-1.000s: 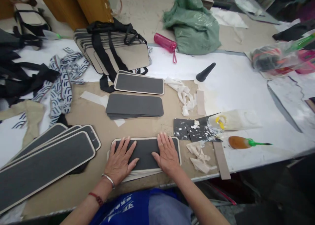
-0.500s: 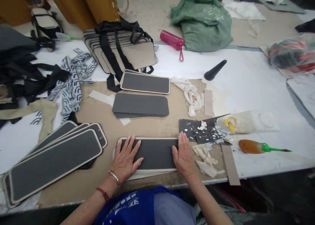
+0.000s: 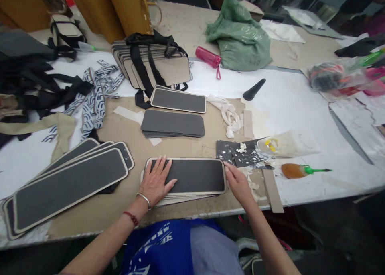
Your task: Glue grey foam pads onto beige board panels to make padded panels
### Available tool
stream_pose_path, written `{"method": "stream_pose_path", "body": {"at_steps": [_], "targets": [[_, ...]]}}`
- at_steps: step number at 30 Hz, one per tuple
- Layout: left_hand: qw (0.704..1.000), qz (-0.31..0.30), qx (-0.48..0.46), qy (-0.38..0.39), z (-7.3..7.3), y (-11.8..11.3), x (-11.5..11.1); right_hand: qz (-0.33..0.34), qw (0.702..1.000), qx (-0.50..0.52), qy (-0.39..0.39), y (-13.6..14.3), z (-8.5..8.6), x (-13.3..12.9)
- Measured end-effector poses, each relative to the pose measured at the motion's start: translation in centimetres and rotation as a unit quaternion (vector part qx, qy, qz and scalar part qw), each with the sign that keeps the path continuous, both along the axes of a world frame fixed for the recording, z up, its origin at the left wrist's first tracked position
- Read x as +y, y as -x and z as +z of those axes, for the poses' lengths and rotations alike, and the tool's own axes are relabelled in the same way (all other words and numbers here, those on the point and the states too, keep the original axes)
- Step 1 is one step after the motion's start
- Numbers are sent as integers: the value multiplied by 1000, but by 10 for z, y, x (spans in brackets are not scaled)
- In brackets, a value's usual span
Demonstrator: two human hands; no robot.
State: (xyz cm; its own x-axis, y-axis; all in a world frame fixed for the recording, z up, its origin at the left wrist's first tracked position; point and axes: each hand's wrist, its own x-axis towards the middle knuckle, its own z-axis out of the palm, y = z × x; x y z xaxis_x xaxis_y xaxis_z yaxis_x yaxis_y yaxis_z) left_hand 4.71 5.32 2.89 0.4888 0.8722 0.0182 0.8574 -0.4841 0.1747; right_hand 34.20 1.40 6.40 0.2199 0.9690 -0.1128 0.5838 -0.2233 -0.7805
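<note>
In front of me lies a dark grey rectangular panel [image 3: 195, 176] with rounded corners and a beige rim, on top of a small stack of similar pieces. My left hand [image 3: 157, 182] is spread flat on its left end, thumb apart from the fingers. At the panel's upper right corner, my right hand [image 3: 239, 183] has its fingers closed on the edge; the fingertips are partly hidden. Behind it are a stack of plain grey panels [image 3: 173, 124] and some rimmed ones [image 3: 179, 99]. Several long rimmed panels [image 3: 72, 188] lie fanned out at the left.
To the right are glue-spattered dark sheets [image 3: 234, 151], a white plastic container [image 3: 291, 143], an amber bottle with green nozzle [image 3: 293, 171] and a beige strip [image 3: 273, 190]. Farther back stand strapped beige panels [image 3: 174, 70], a pink bottle [image 3: 208, 57] and a green sack [image 3: 243, 38].
My right hand has gone from lying flat on the panel's right end to gripping its upper right corner edge. The left hand stays flat on the panel. The camera view has shifted slightly.
</note>
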Motion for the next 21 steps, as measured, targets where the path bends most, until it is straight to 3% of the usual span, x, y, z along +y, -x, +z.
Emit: {"method": "stream_pose_path", "body": {"at_steps": [5,9,11,13,15,17,19,21], "targets": [[1000,9,-17,11,-2,0,0,-15,975,188,119,8,4,-5],[995,7,-88,53,1,5,2,-15,990,83,112,10,-13,-4],[979,47,-181,81,5,11,3,-8,995,25,95,9,-20,-2],[937,140,-303,101,11,16,1,-2,996,-6,91,9,-23,-1],[869,241,-417,113,16,20,-3,-3,996,-29,85,9,-23,0],[813,300,-485,118,19,22,-10,-3,996,-42,78,10,-22,0],[790,327,-505,117,19,23,-17,2,996,-46,80,9,-20,0],[785,341,-505,116,16,23,-22,8,995,-49,86,8,-19,0]]}}
